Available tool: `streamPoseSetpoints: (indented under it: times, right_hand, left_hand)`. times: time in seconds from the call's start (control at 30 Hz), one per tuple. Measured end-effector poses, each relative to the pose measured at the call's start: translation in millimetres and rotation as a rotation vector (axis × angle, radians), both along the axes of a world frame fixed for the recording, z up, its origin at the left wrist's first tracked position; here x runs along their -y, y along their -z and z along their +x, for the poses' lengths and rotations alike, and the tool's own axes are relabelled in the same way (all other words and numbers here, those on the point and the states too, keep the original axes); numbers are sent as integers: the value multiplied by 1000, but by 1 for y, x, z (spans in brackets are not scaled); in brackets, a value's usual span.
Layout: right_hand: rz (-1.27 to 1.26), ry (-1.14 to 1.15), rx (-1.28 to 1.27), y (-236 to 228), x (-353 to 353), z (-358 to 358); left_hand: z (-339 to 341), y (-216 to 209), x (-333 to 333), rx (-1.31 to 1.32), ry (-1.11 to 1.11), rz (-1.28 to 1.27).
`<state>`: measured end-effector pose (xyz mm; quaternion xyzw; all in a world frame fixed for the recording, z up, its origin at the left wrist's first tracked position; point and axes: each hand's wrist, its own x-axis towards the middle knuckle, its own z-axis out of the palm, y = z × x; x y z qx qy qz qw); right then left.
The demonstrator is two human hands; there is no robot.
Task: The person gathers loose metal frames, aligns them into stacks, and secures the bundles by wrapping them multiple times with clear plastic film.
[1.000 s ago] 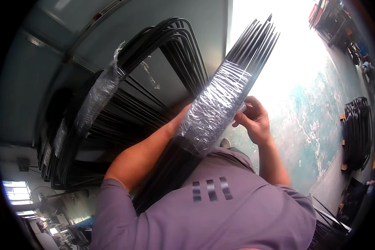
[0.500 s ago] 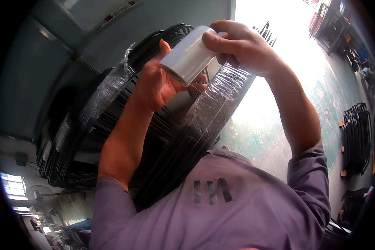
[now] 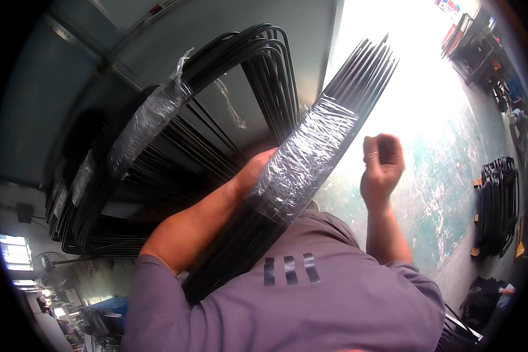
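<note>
A bundle of black metal bars (image 3: 361, 70) slants across my front, its middle wrapped in clear stretch film (image 3: 314, 155) that shines in the light. My left hand (image 3: 261, 164) reaches behind the bundle at the wrapped part; its fingers are hidden there. Off to the right of the bundle, my right hand (image 3: 384, 161) is raised, its fingers loosely curled with a gap to the thumb and nothing seen between them. The roll of film is out of sight.
To the left stand more bent black metal frames (image 3: 270, 76), partly wrapped in film (image 3: 149, 120) with loose ends hanging. Another stack of black frames (image 3: 497, 205) stands on the floor at right. A fan (image 3: 50, 261) shows at lower left.
The film roll, held up in front by both hands, has gone out of view. My left hand has gone behind the bundle; my right hand has moved down and right, off the roll.
</note>
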<state>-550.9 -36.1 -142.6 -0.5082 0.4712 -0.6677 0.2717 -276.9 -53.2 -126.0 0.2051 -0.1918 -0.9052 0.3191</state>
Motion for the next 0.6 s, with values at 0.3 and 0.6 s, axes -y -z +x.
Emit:
streamPoseSetpoints:
  times: [0.3, 0.6]
  right_hand:
    - [347, -621, -57, -2, -34, 1]
    - [-26, -949, -179, -183, 26, 14]
  left_hand:
    - [1, -27, -9, 341, -34, -94]
    - [57, -115, 14, 394, -175, -588]
